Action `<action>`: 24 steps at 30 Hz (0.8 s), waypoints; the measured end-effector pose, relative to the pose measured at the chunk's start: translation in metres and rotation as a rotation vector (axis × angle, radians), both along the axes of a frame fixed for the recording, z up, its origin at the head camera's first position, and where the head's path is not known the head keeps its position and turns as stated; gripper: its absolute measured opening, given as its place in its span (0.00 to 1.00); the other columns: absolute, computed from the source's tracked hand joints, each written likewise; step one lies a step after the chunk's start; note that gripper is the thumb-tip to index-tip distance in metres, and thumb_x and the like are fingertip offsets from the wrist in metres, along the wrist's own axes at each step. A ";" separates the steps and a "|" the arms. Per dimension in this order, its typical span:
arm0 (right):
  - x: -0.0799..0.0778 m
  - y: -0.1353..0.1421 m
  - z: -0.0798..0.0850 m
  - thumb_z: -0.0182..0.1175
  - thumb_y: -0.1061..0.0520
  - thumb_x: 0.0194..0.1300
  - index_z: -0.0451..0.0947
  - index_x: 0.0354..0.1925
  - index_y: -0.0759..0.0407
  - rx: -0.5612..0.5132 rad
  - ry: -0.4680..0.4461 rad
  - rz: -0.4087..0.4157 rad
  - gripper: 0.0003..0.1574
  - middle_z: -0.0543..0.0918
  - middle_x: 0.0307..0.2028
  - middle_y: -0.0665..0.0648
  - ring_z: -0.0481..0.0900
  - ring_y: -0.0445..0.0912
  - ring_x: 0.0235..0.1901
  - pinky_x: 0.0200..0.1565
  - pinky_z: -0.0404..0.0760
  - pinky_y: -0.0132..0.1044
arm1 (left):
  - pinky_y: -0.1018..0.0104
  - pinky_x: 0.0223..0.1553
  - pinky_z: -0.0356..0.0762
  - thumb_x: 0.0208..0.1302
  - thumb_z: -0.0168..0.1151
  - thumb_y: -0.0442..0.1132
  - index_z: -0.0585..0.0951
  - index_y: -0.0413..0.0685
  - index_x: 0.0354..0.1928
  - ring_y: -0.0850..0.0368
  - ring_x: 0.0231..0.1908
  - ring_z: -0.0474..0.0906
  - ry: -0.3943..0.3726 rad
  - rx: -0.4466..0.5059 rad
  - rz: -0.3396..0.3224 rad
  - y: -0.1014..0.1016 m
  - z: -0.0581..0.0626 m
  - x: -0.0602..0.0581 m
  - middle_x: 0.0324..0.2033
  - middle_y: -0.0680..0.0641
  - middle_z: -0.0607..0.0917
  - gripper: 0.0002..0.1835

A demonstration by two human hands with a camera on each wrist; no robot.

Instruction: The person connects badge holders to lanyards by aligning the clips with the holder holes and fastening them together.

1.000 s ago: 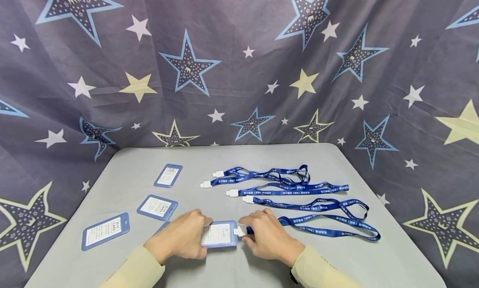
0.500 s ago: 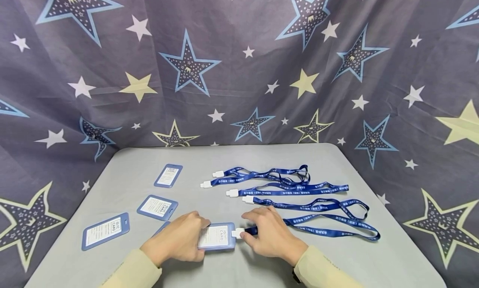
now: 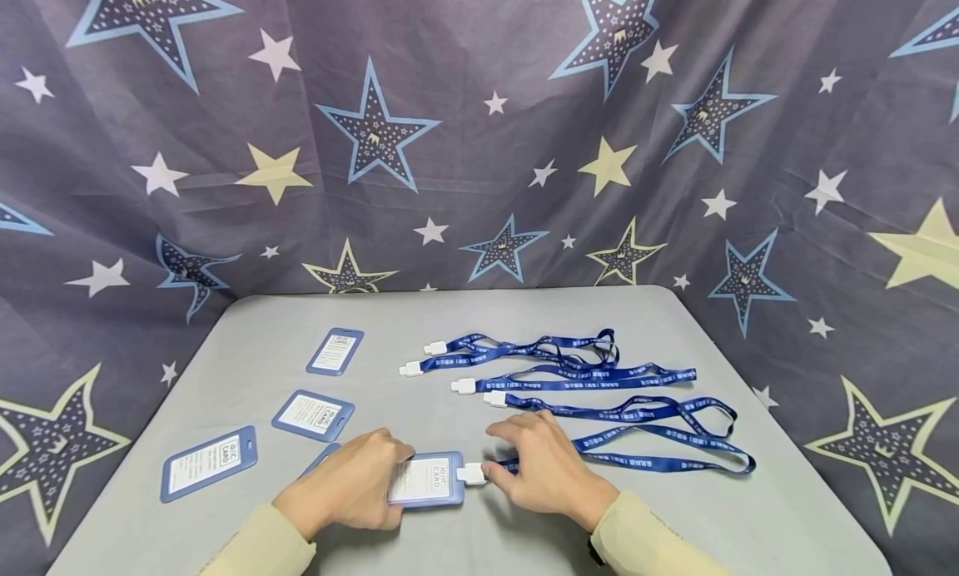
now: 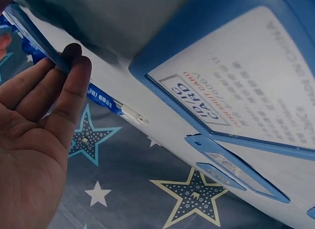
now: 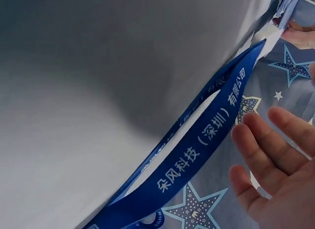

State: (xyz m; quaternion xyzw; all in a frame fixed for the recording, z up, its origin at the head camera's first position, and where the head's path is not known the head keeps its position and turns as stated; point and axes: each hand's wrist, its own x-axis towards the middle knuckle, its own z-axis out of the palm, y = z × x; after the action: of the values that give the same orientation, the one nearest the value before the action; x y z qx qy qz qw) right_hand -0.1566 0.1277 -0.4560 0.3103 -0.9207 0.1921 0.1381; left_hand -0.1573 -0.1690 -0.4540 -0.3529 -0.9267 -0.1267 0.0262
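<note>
My left hand grips a blue ID card holder by its left end, thumb on the near edge and fingers on the far one. In the left wrist view this holder shows edge-on at the fingertips. The white clip of a blue lanyard meets the holder's right end. My right hand hovers over that lanyard with its index finger lifted and its thumb tip by the clip. The right wrist view has its fingers loosely extended beside the printed strap, holding nothing.
Further card holders lie to the left: one at the back, one in the middle, one at front left. Another is partly hidden behind the left hand. Several blue lanyards lie to the right on the grey table.
The left hand has drawn the card holder leftward and slightly nearer, and the clip has come along with it. The right index finger has lifted off the clip, opening the right hand's pinch.
</note>
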 end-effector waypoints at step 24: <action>0.002 0.000 -0.002 0.72 0.42 0.57 0.86 0.52 0.53 -0.025 0.010 -0.004 0.27 0.89 0.46 0.49 0.84 0.44 0.47 0.55 0.76 0.44 | 0.55 0.50 0.82 0.33 0.82 0.54 0.84 0.40 0.55 0.55 0.46 0.74 0.049 -0.103 0.030 -0.006 -0.002 0.005 0.48 0.49 0.81 0.43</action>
State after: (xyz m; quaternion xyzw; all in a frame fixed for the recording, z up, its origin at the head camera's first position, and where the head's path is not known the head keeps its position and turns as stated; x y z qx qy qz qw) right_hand -0.1544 0.1279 -0.4584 0.3078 -0.9181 0.2018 0.1470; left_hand -0.1525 -0.1747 -0.4558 -0.3428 -0.9363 -0.0696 0.0323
